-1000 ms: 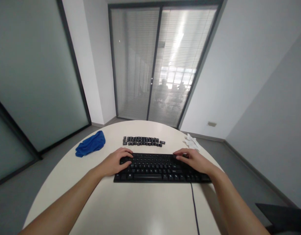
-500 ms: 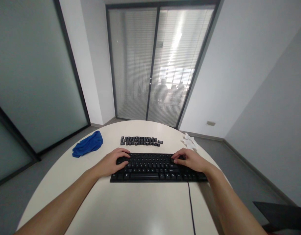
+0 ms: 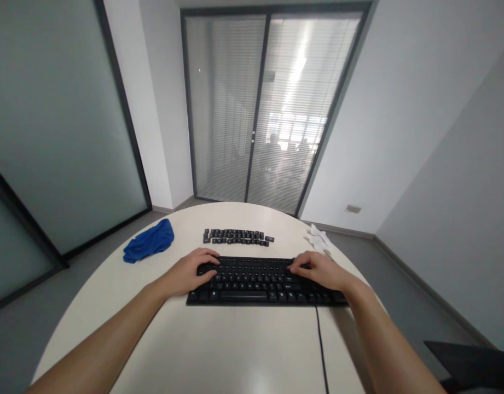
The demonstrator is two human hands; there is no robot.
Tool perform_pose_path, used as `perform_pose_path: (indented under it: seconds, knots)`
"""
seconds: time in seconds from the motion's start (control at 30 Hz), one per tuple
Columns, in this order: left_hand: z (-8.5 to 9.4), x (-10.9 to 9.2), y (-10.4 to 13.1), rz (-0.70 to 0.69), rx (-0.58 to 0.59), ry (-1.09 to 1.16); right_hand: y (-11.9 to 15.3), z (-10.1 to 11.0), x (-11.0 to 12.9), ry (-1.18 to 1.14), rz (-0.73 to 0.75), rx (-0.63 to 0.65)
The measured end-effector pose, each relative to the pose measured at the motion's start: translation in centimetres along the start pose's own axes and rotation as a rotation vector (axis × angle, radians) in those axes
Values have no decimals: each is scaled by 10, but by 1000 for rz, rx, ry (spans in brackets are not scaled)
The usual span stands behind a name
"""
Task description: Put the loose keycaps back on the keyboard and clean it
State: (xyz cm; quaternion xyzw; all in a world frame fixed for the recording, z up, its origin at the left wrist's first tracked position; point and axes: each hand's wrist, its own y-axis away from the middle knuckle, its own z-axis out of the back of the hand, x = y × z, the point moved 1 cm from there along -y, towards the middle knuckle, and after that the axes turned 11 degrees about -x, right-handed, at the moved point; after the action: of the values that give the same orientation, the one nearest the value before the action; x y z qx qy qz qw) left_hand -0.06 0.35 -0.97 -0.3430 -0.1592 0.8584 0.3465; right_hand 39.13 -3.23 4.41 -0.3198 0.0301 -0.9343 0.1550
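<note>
A black keyboard (image 3: pixel 252 284) lies flat on the white round table (image 3: pixel 219 350). My left hand (image 3: pixel 190 271) rests over its left end, thumb and fingers apart, with nothing held. On the right part of the keyboard, my right hand (image 3: pixel 317 268) has thumb and fingertips drawn close together at the keys; what is between them, if anything, is too small to tell. Beyond the keyboard, several loose black keycaps (image 3: pixel 237 237) lie in two rows.
A blue cloth (image 3: pixel 149 241) lies at the table's left, and white crumpled tissue (image 3: pixel 318 239) at the right edge. The keyboard's cable (image 3: pixel 322 350) runs toward me. A black chair part (image 3: pixel 473 361) stands at the lower right.
</note>
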Motion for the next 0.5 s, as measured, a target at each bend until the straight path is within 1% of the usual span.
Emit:
perform_pose_path:
  seconds: [0.3,0.5]
  knots:
    - [1,-2,0,2,-8,15,-5,-3,-10,-35,-23,-20]
    - [1,-3,0,-11,-29,24,-7,-5,-10,6,-57,-5]
